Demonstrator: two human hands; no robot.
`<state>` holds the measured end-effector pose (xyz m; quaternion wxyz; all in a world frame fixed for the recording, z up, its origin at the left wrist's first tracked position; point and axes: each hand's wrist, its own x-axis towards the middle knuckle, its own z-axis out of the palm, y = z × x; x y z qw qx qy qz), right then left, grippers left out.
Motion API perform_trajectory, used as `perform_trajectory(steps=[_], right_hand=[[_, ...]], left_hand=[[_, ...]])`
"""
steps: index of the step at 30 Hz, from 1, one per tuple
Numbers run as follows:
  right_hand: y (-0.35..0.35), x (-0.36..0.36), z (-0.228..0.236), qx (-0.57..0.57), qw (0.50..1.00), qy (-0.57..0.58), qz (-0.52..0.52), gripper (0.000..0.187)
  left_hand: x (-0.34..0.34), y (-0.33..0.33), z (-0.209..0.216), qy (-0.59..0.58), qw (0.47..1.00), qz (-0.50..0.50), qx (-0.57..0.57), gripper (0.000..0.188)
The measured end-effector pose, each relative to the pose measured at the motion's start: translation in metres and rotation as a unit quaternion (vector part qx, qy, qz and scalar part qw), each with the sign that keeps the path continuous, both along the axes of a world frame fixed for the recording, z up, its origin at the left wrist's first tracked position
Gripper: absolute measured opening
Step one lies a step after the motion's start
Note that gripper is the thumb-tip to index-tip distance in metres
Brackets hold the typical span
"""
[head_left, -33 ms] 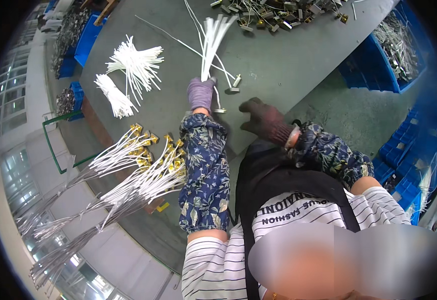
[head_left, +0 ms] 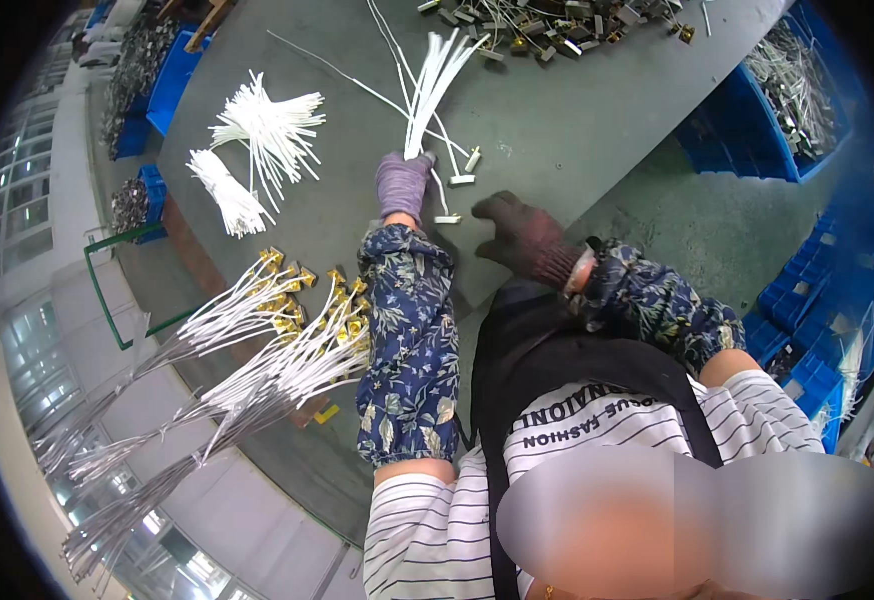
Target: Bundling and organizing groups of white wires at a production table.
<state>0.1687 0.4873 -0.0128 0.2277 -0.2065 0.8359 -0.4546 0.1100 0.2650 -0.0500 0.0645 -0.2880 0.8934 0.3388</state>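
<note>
Grey table occupies the upper middle of the head view, its right edge running diagonally above a greenish floor. Windows curve along the left rim.

Left hand, gloved in purple: grip closed around the near end of a bundle of white wires. Said bundle extends beyond the glove over the table, free ends fanned toward the far side. Whether those ends touch the surface cannot be told.

Right hand, gloved in dark maroon: grip loosely open, thumb apart from the fingers, nothing seen held. Position is near the table's right edge, apart from the left hand. Contact with the tabletop cannot be determined.

Just right of the left hand, three small connectors on thin white wires lie on the table. Two further bunches of white wires lie at its left side, close together. A heap of small metallic parts sits at the far side. Long wire bundles with yellow-ended tips are noted at lower left. Right of the table stands a blue bin loaded with wires; blue crates are stacked nearer the person. Floral sleeves cover both forearms
</note>
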Motion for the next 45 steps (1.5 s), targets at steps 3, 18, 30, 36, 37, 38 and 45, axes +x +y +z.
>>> perform_trajectory(steps=[3,18,30,36,37,38,45], right_hand=[[-0.016,-0.002,-0.007,-0.032,0.996,0.073,-0.047,0.045],[0.039,-0.049,-0.001,-0.195,0.980,-0.030,0.031,0.029],[0.018,-0.055,0.013,-0.040,0.998,0.010,-0.048,0.057],[-0.002,-0.144,0.026,0.051,0.965,0.204,-0.156,0.056],[-0.006,-0.162,0.020,0.049,0.965,0.206,-0.157,0.056],[-0.008,-0.184,0.009,0.125,0.962,0.218,-0.110,0.054],[0.048,-0.151,0.009,-0.346,0.879,-0.237,-0.226,0.037]], left_hand=[[0.001,0.021,0.017,-0.006,0.974,0.072,0.214,0.029],[0.012,0.058,0.025,0.033,0.805,0.127,0.578,0.026],[0.025,0.024,0.040,0.125,0.933,0.184,0.283,0.032],[0.024,0.022,0.050,0.186,0.877,0.170,0.410,0.027],[0.023,0.020,0.040,0.178,0.848,0.158,0.474,0.028],[0.019,0.020,0.037,0.181,0.847,0.156,0.474,0.028],[0.005,0.069,0.054,0.215,0.747,0.176,0.604,0.031]])
